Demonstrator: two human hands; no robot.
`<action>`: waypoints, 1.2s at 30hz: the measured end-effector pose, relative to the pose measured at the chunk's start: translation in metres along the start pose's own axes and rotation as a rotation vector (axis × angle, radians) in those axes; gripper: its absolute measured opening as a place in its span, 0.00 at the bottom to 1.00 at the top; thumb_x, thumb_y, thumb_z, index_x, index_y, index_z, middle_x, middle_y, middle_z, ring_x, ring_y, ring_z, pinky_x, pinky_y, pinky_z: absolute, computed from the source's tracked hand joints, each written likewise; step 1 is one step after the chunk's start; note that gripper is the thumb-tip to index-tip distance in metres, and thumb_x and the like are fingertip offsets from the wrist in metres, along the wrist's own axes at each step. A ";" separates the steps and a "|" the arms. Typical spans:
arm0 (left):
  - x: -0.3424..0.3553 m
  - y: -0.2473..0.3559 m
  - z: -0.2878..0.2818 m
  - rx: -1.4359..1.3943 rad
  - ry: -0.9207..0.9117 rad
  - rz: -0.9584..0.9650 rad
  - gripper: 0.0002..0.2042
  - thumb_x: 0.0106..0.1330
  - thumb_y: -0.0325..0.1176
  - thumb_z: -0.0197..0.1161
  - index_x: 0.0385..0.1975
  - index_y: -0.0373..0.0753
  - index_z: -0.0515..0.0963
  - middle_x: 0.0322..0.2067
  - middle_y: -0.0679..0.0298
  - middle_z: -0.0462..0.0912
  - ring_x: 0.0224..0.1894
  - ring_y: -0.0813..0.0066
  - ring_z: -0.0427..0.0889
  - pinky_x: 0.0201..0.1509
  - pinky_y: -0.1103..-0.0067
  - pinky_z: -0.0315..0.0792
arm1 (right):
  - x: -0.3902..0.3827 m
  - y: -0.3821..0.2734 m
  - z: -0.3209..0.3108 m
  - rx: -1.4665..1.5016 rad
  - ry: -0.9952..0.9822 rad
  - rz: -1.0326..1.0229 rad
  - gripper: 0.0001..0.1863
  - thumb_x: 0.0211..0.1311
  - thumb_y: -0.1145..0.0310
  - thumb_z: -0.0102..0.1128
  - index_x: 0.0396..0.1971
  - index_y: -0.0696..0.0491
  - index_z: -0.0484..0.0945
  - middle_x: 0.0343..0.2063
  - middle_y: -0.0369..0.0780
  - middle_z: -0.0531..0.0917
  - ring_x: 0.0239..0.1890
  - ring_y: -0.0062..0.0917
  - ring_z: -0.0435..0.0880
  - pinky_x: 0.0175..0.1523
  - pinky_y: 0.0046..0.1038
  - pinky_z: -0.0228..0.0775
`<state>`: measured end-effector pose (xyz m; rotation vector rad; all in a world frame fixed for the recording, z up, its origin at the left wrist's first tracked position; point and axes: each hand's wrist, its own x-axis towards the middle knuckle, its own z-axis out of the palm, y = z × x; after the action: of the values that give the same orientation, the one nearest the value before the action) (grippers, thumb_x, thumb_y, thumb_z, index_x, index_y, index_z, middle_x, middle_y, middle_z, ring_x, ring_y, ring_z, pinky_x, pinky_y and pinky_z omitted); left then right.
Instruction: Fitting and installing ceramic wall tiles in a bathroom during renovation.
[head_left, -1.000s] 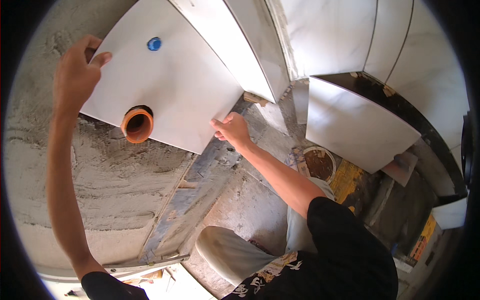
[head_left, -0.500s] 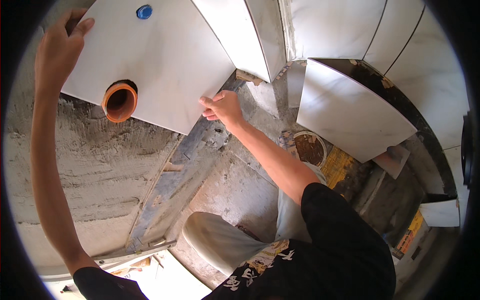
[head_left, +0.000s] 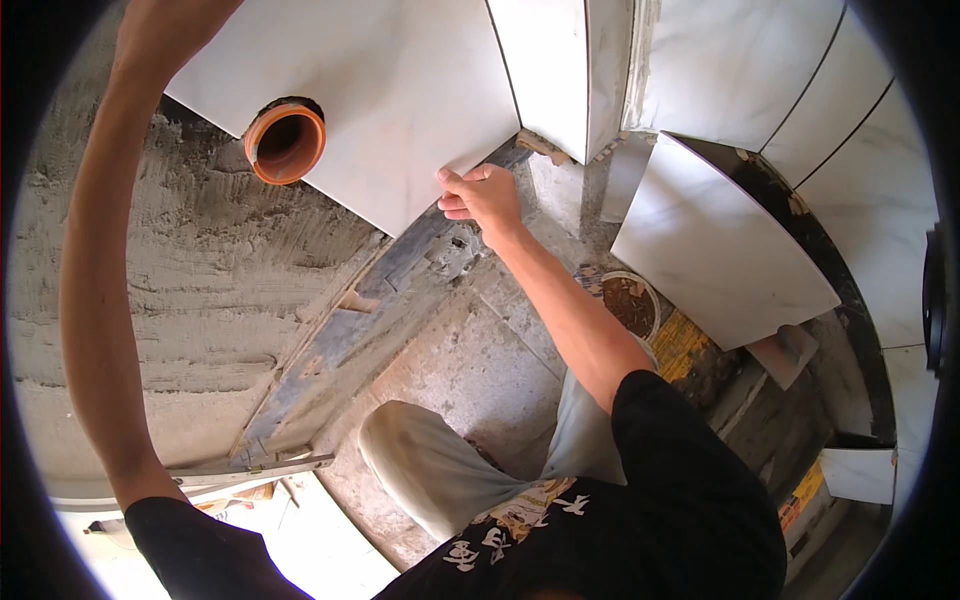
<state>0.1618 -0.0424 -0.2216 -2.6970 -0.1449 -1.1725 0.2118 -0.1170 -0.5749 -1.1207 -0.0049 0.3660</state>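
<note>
Glossy white with faint grey clouding, the tile (head_left: 400,85) spreads above and right of the orange pipe (head_left: 286,146), notched around its upper side. Right of the pipe, the right hand (head_left: 488,198) touches the tile's edge; whether it or the cropped left hand (head_left: 172,35), above-left, is clamped, I cannot tell.

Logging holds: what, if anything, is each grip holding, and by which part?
Right grip: at the white tile, right edge near the bottom corner; pinching or touching, unclear. Left grip: fingertips out of frame, can't tell.
</note>
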 end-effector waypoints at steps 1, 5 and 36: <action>0.001 -0.002 0.014 -0.041 0.003 0.000 0.08 0.56 0.29 0.67 0.33 0.33 0.80 0.28 0.53 0.83 0.31 0.64 0.82 0.34 0.73 0.72 | 0.005 0.000 -0.014 -0.021 0.033 -0.011 0.18 0.56 0.66 0.70 0.30 0.64 0.72 0.24 0.48 0.82 0.23 0.29 0.86 0.24 0.26 0.81; 0.009 -0.042 0.009 0.128 0.010 0.232 0.13 0.62 0.38 0.64 0.42 0.39 0.80 0.38 0.57 0.84 0.42 0.63 0.83 0.45 0.73 0.74 | -0.002 -0.006 0.001 -0.089 -0.044 0.012 0.19 0.56 0.62 0.70 0.30 0.63 0.74 0.25 0.46 0.83 0.23 0.26 0.85 0.23 0.24 0.80; 0.001 -0.040 0.009 0.017 0.113 0.352 0.11 0.59 0.34 0.66 0.39 0.39 0.78 0.37 0.59 0.80 0.43 0.56 0.78 0.42 0.65 0.74 | 0.008 0.001 -0.010 -0.355 -0.052 -0.209 0.16 0.55 0.62 0.70 0.24 0.58 0.75 0.21 0.39 0.82 0.21 0.18 0.82 0.24 0.20 0.73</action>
<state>0.1622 -0.0009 -0.2212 -2.4951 0.3220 -1.1978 0.2211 -0.1224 -0.5819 -1.4468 -0.2393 0.2111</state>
